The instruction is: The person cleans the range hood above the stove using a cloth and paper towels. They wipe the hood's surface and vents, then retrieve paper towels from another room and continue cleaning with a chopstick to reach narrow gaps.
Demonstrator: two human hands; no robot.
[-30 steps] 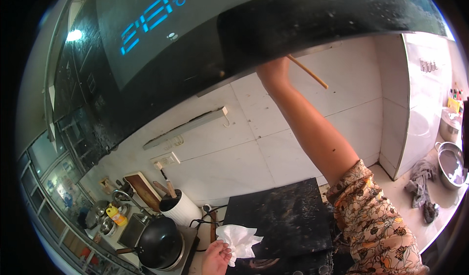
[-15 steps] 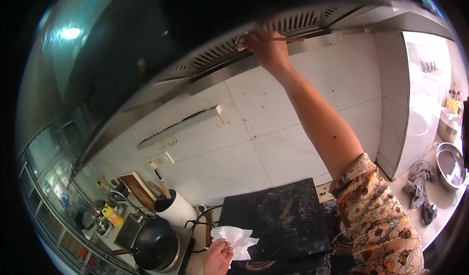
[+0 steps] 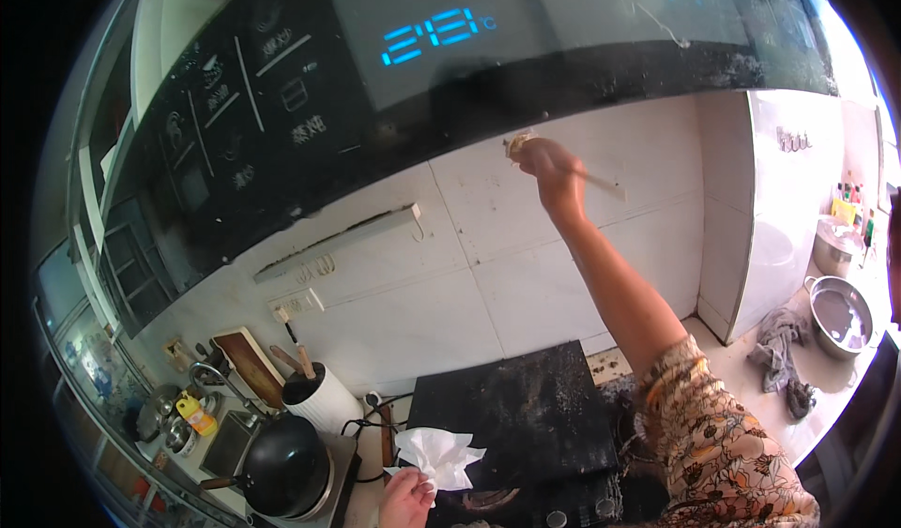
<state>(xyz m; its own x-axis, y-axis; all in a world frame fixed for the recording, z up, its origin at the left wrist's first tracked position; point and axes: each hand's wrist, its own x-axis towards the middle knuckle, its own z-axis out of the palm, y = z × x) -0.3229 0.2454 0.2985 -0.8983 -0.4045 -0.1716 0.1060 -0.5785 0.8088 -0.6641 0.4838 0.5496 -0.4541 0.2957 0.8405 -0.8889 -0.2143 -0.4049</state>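
Observation:
High in front of the tiled wall, my right hand (image 3: 554, 173) is closed round a thin, pale stick (image 3: 603, 186). Out of the far side of the fist pokes a yellowish, dirty, crumpled-looking head (image 3: 518, 143); whether it is bristles or a wad I cannot tell. This hand is just under the lower edge of a black glass range hood (image 3: 413, 120). Low down, my left hand (image 3: 407, 498) pinches a crumpled white paper towel (image 3: 441, 455) above the front of the black cooktop cover (image 3: 497, 406).
A black wok (image 3: 286, 467) stands at left beside a white ribbed knife holder (image 3: 322, 398), a cutting board (image 3: 246, 367) and a sink with a faucet (image 3: 214, 374). A rail (image 3: 338, 243) is on the wall. At right are a grey rag (image 3: 777, 350) and a metal basin (image 3: 840, 314).
My right hand has come down off the hood's slotted underside, stick still held. The view has shifted, so the hood's lit front panel shows. My left hand keeps the paper towel.

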